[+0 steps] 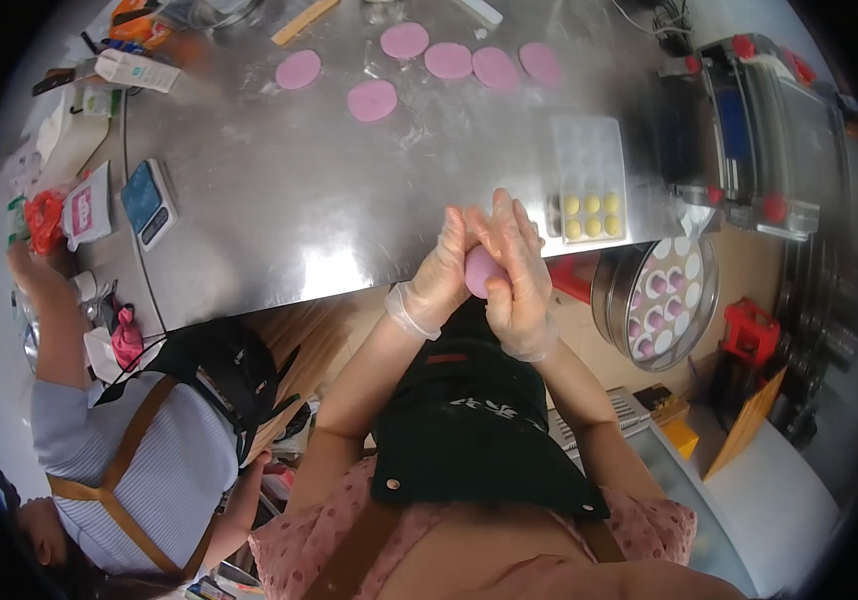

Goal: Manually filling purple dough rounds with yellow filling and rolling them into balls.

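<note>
A smooth pink dough ball is cupped between my two hands just off the table's front edge. My left hand, in a clear plastic glove, wraps its left side. From the right, my right hand is gloved too and curls against the ball, its fingers pointing up and away. The underside of the dough and some fingertips are hidden. Flattened pink dough rounds, several of them, lie farther back on the steel table. Right of my hands is a pale tray with several small yellow balls in its near end.
A round metal steamer at the right holds pink pieces on white paper discs. Behind it stands a machine with red knobs. A digital scale sits on the left. A co-worker stands at my left, reaching toward bags. One wooden stick lies at the back.
</note>
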A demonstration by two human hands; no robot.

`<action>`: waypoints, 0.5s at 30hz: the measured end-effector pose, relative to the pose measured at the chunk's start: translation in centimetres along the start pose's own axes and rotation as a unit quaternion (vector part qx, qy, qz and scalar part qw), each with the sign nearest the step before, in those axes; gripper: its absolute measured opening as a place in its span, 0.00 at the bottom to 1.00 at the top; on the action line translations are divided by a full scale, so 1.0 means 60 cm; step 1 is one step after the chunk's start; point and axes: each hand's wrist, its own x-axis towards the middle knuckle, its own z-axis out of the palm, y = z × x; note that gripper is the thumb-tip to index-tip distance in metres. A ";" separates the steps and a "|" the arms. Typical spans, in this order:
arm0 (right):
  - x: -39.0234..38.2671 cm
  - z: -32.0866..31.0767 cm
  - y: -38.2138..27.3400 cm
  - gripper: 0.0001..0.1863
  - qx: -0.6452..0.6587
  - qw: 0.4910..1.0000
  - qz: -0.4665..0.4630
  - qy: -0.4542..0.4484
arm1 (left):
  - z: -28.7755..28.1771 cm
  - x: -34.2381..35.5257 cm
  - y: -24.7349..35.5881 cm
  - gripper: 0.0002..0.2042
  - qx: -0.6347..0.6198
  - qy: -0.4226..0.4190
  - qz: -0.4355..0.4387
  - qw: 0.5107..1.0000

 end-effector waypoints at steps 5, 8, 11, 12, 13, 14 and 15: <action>-0.039 0.049 0.023 0.24 0.059 0.982 0.149 0.101 | 0.020 -0.007 -0.082 0.48 0.056 0.163 0.125 0.977; -0.063 0.032 0.046 0.26 -0.014 0.992 0.104 0.071 | -0.028 0.011 -0.072 0.46 -0.064 0.153 0.044 0.985; -0.085 0.012 0.067 0.31 -0.032 0.988 0.118 0.090 | -0.053 0.027 -0.072 0.43 -0.122 0.147 0.030 0.981; -0.083 0.006 0.066 0.28 0.005 0.987 0.153 0.041 | -0.053 0.032 -0.076 0.43 -0.123 0.148 0.026 0.981; -0.084 0.004 0.070 0.26 0.042 0.981 0.188 -0.007 | -0.050 0.038 -0.081 0.43 -0.121 0.153 0.016 0.981; -0.093 0.022 0.089 0.19 0.061 0.987 0.142 0.043 | -0.049 0.043 -0.088 0.43 -0.119 0.157 0.005 0.980; -0.097 0.026 0.100 0.19 0.062 0.987 0.142 0.046 | -0.050 0.048 -0.095 0.43 -0.116 0.157 0.005 0.981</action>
